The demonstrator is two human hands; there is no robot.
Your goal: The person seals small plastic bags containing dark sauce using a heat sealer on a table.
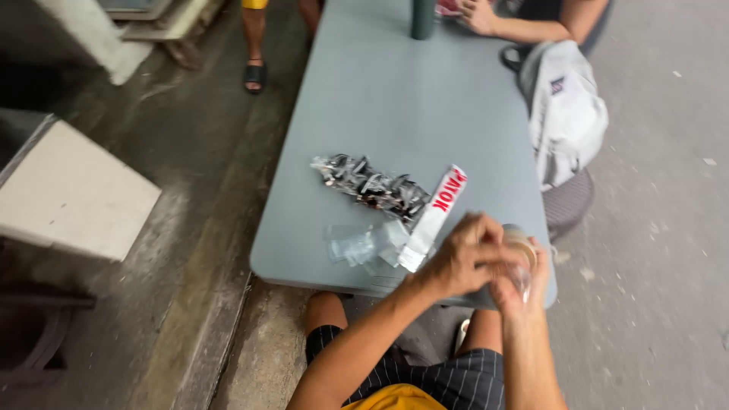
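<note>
Clear plastic pieces (363,244) lie on the grey table (402,99); both hands, left hand (458,258) and right hand (522,282), are closed around a small tape roll (519,244).

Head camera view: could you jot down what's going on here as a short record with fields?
Setting: grey table outdoors on concrete
Left hand: gripping the top of a small clear jar
Right hand: holding the jar from below
On table: pile of dark shiny packets, clear plastic bags, long white box with red lettering
Nearby: grey backpack on a stool; another person's hand at the far end
</note>
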